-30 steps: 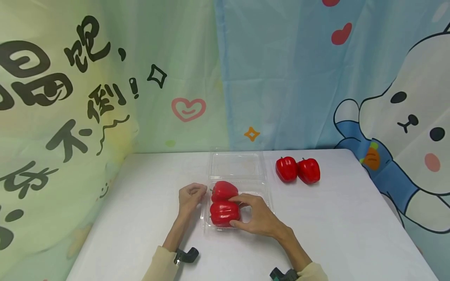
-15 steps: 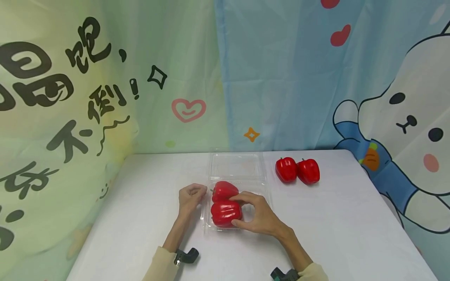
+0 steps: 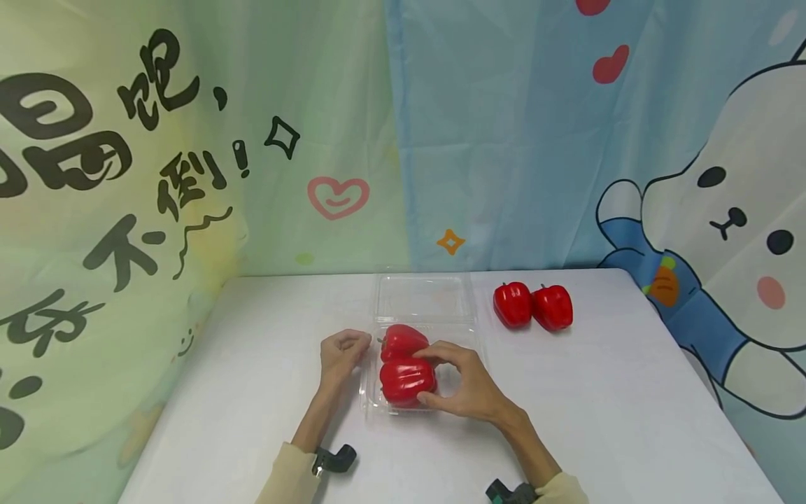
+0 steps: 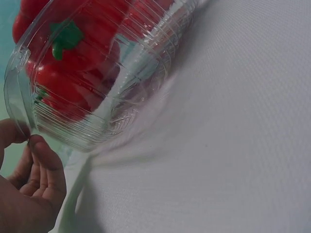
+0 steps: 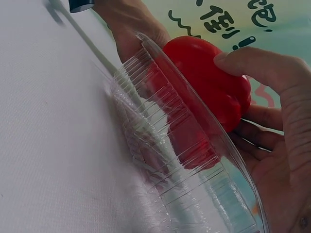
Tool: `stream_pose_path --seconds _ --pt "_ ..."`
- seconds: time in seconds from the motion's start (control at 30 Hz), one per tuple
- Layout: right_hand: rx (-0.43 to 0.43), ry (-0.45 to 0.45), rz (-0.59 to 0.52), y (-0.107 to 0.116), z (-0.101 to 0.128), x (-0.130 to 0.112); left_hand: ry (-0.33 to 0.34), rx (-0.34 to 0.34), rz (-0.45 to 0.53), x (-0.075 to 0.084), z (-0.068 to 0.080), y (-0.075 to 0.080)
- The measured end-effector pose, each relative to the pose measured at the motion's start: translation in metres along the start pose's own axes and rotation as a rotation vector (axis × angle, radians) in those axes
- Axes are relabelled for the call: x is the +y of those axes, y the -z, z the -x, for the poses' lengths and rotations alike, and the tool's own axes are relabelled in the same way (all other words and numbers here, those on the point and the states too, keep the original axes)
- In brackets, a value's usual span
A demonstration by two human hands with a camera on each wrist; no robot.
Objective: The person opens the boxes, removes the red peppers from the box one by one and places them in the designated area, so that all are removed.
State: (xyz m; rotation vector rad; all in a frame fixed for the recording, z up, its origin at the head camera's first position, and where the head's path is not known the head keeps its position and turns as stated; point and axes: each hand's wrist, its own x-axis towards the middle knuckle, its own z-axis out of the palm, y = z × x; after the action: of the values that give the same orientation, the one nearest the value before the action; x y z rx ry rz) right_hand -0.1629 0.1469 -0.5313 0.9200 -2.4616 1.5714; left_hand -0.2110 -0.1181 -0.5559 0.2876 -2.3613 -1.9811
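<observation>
Right hand (image 3: 469,388) grips near pepper (image 3: 406,381) in clear box (image 3: 467,334). Left hand (image 3: 341,353) pinches box rim; left wrist view shows peppers' green stems. Backdrop (image 3: 157,140) writing Chinese, unread.

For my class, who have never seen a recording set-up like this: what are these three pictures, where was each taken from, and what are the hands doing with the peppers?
No machine here: a person works with two bare hands, wearing three cameras. The wide picture comes from the head, looking down at a white table. The other two come from the wrists, very close up.

A clear plastic box lies open, its lid folded back. Two red peppers lie inside. The right hand grips the nearer pepper between thumb and fingers; the right wrist view shows this. The farther pepper lies just behind it. The left hand pinches the box's left rim. Two more peppers sit side by side on the table, to the right.
</observation>
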Motion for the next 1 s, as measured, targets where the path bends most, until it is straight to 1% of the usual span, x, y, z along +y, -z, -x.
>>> stream_pose_path --seconds 0.23,0.33,0.57,0.77,1.0 --pt "0.014 -0.007 -0.027 0.003 0.001 -0.001 -0.005 0.002 0.037 0.004 0.001 0.000" --pt "0.007 -0.004 -0.039 0.004 0.000 -0.001 -0.002 0.001 0.031 0.004 0.001 0.000" --pt "0.019 0.044 -0.072 0.006 0.000 0.000 -0.004 0.001 0.005 0.001 -0.001 -0.001" --pt "0.060 0.030 -0.078 0.008 0.001 -0.002 -0.036 0.000 -0.018 0.002 -0.002 -0.001" --pt "0.130 0.015 -0.102 0.011 0.004 -0.005 -0.019 0.000 0.000 0.002 -0.002 0.000"
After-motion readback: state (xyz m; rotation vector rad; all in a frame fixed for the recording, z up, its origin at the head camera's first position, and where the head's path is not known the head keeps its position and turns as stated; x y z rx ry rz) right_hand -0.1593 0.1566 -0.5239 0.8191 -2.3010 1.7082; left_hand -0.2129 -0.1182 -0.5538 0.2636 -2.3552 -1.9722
